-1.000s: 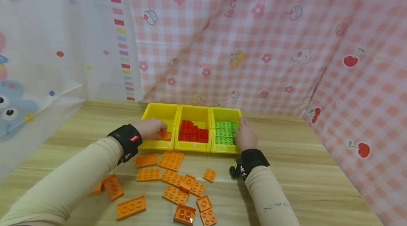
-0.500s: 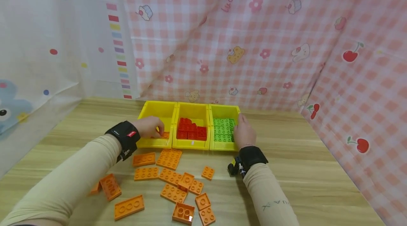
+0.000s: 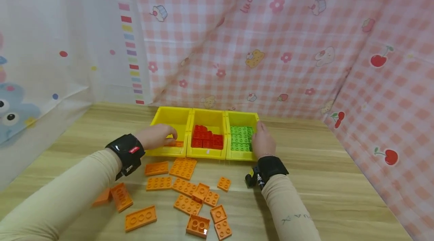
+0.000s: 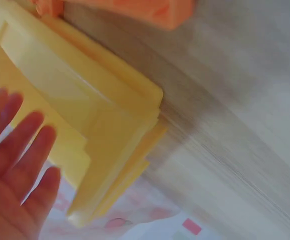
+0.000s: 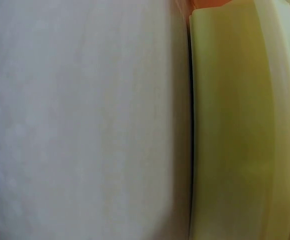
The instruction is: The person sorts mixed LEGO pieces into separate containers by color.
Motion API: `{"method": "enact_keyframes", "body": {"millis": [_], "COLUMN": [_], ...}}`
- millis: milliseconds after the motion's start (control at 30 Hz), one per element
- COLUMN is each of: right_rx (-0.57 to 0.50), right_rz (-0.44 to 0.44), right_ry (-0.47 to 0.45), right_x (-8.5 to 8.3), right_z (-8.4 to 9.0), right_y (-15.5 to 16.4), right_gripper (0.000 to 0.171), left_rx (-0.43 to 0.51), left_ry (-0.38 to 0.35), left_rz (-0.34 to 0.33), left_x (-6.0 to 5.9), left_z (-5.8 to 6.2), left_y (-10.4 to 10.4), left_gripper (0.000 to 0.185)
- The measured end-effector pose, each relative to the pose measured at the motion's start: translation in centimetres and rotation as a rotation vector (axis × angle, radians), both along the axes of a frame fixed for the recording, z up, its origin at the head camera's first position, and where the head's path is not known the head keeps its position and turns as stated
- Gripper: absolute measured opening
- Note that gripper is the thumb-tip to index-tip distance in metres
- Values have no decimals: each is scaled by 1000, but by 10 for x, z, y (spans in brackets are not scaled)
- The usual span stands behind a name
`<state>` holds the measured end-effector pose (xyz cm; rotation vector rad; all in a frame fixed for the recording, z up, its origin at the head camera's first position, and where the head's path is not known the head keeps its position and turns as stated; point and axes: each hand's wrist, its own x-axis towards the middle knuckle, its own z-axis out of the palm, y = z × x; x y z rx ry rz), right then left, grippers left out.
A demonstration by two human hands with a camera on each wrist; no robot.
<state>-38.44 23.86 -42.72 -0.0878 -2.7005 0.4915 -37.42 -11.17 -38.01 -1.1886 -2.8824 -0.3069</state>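
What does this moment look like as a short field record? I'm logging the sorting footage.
left hand: over the left yellow bin, fingers straight, holding nothing
right hand: resting against the right bin's outer wall
left bin contents: orange bricks
middle bin: red bricks
right bin contents: green bricks
table: loose orange bricks in front of the bins

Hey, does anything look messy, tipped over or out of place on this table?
Yes. Orange bricks lie scattered loose on the table in front of the bins, some tilted or studs-down, while red bricks and green bricks sit in theirs.
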Motion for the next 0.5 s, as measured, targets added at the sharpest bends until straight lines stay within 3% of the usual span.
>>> {"method": "enact_keyframes", "body": {"millis": [100, 167, 233, 333, 500], "right_rx": [-5, -4, -10, -14, -10], "right_rz": [5, 6, 9, 13, 16], "right_ry": [-3, -5, -7, -12, -25], "right_x": [0, 1, 1, 3, 4], "right_z": [-1, 0, 1, 2, 4], "right_y": [-1, -1, -1, -1, -3], "right_gripper": [47, 47, 47, 47, 49], "left_rx": [20, 39, 39, 21, -28], "left_ry": [159, 218, 221, 167, 194], "left_rz": [-33, -77, -115, -138, -130], "left_x": [24, 43, 61, 81, 99], "left_z": [2, 1, -3, -13, -28], "left_y": [-3, -6, -11, -19, -30], "left_gripper": [10, 10, 12, 14, 18]}}
